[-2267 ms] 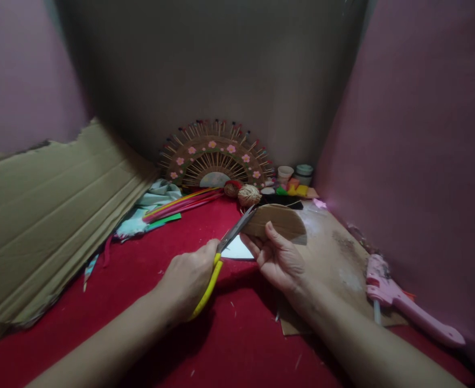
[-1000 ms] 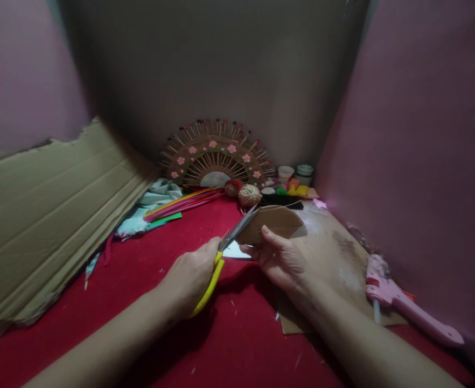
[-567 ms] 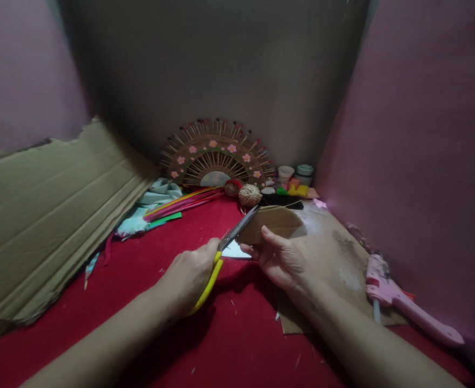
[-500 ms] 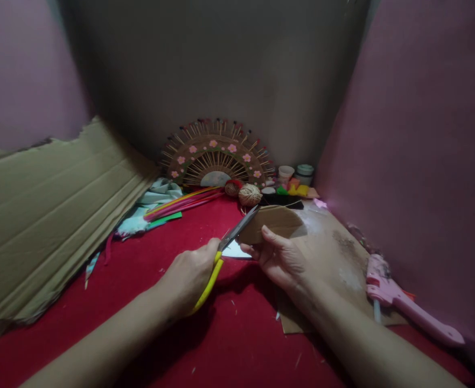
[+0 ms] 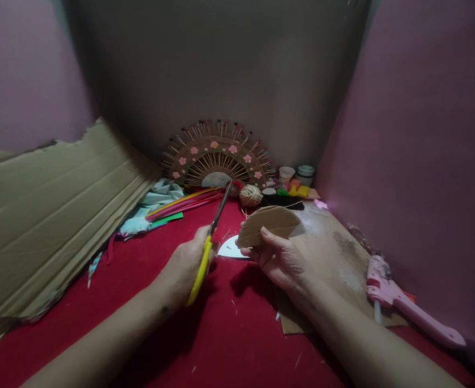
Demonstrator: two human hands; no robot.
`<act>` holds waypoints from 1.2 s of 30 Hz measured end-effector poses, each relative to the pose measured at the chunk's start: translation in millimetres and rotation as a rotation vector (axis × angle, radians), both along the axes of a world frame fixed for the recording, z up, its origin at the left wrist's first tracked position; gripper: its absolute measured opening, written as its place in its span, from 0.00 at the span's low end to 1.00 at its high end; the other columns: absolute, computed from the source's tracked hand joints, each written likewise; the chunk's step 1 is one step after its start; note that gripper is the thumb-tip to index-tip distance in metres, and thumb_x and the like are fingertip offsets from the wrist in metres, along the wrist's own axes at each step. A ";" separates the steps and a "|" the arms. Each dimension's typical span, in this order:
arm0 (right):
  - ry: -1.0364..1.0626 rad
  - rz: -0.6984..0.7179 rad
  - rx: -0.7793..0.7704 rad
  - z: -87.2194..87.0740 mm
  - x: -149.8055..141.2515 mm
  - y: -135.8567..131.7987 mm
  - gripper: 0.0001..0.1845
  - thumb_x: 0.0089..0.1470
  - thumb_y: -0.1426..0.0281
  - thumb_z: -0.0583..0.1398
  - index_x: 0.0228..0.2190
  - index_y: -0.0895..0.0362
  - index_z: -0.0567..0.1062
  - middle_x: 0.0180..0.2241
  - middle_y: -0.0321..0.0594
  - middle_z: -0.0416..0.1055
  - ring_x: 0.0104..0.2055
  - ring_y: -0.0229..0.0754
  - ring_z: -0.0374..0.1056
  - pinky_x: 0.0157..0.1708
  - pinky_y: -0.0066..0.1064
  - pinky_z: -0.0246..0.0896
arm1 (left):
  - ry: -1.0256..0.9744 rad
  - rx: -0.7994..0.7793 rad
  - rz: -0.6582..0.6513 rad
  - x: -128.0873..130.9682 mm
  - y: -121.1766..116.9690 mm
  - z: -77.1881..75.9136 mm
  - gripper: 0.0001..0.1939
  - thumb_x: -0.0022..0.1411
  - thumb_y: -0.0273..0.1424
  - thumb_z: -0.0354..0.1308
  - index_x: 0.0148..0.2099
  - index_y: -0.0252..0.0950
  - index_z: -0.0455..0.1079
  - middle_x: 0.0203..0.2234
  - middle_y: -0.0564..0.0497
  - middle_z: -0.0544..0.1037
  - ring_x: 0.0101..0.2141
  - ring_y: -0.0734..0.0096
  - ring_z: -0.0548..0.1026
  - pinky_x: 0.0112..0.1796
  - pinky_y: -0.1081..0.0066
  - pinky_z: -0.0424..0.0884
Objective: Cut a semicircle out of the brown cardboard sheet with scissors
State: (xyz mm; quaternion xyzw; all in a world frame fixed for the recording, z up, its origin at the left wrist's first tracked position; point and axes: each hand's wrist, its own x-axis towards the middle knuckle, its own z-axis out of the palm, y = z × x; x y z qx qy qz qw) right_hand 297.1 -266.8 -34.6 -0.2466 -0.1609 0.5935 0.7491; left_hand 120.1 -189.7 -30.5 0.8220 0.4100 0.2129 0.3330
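My left hand [image 5: 189, 264] is wrapped round the yellow handles of a pair of scissors [image 5: 205, 258]. The blades look closed and point up and away, clear of the cardboard. Pinched between thumb and fingers of my right hand [image 5: 278, 258] is a brown cardboard piece [image 5: 267, 225] with a rounded upper edge, raised above the table. Below and left of it lies a white piece with a curved edge [image 5: 231, 248], partly hidden by my right fingers and the cardboard.
A hand-fan-shaped decoration [image 5: 221, 148] with pink flowers leans on the back wall, with a yarn ball [image 5: 250, 195] before it. Large cardboard sheets [image 5: 55, 226] stand at left. A pink glue gun [image 5: 407, 307] lies right, near a flat cardboard sheet [image 5: 326, 269] on the red surface [image 5: 229, 345].
The scissors have moved left, away from the cardboard piece, and turned more upright; their blades no longer meet its edge. More of the white piece shows. My right hand has hardly moved.
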 end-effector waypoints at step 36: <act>-0.401 0.406 -0.007 -12.8 -11.2 -9.4 0.19 0.39 0.75 0.68 0.37 0.60 0.76 0.29 0.41 0.77 0.27 0.40 0.73 0.22 0.28 0.72 | -0.595 -0.201 -0.081 2.4 -22.3 25.5 0.24 0.51 0.32 0.64 0.49 0.33 0.63 0.24 0.58 0.70 0.21 0.79 0.66 0.22 0.75 0.64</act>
